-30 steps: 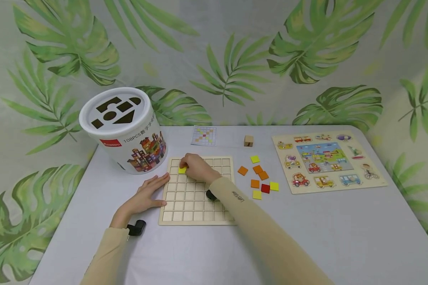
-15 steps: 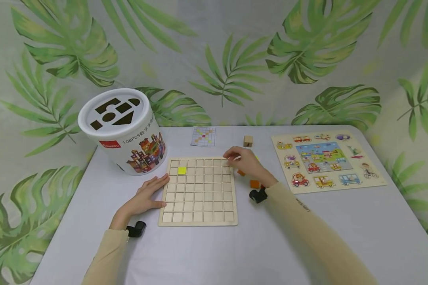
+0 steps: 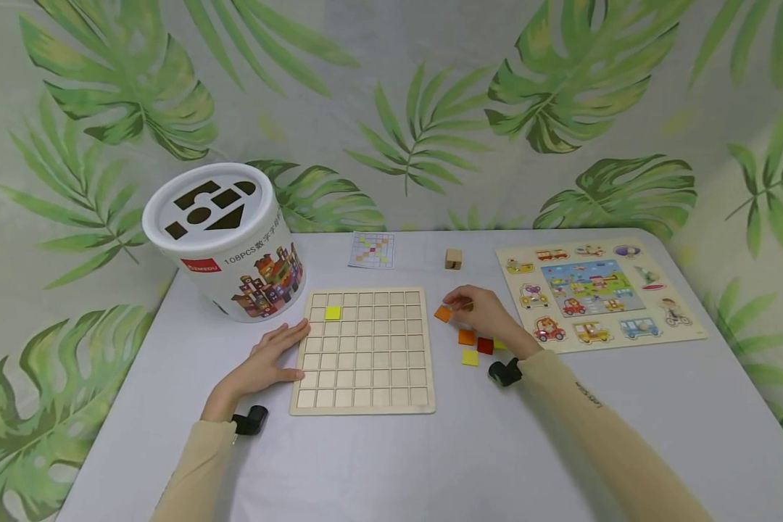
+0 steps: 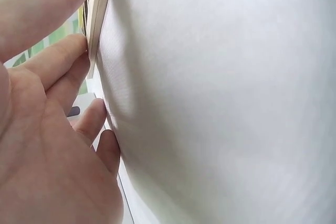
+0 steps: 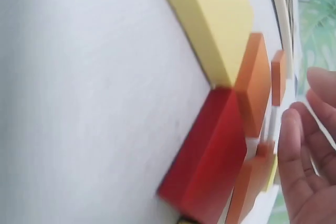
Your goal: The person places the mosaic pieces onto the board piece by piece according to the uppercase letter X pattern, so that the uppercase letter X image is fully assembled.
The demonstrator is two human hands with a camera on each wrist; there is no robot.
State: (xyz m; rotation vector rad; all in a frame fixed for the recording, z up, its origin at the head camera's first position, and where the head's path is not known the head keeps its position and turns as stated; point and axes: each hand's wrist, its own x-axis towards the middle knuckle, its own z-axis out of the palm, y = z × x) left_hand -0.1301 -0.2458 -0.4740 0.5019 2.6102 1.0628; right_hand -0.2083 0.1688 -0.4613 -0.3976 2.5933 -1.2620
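My left hand [image 3: 261, 366] lies at the left edge of the wooden grid board [image 3: 372, 357], fingers extended and fingertips touching the frame. One yellow tile [image 3: 333, 312] sits in a cell near the board's upper left. To the right of the board, my right hand [image 3: 486, 317] hovers over the loose tiles, its fingertips beside an orange tile [image 3: 442, 313]. In the right wrist view its fingers [image 5: 290, 135] are loosely bent, with nothing seen between them. Nearby lie another orange tile [image 3: 466, 337], a red tile [image 3: 486, 346] and a yellow tile [image 3: 470, 357]. The hand covers other tiles.
A large white bucket [image 3: 235, 268] with a shape-hole lid stands at the back left. Behind the board are a printed pattern card [image 3: 372, 250] and a small wooden cube [image 3: 453, 259]. A picture puzzle board [image 3: 600, 290] lies at the right.
My right hand has left the yellow tile in the grid and moved right, across the board, to the loose tiles. My left hand stays at the board's edge.
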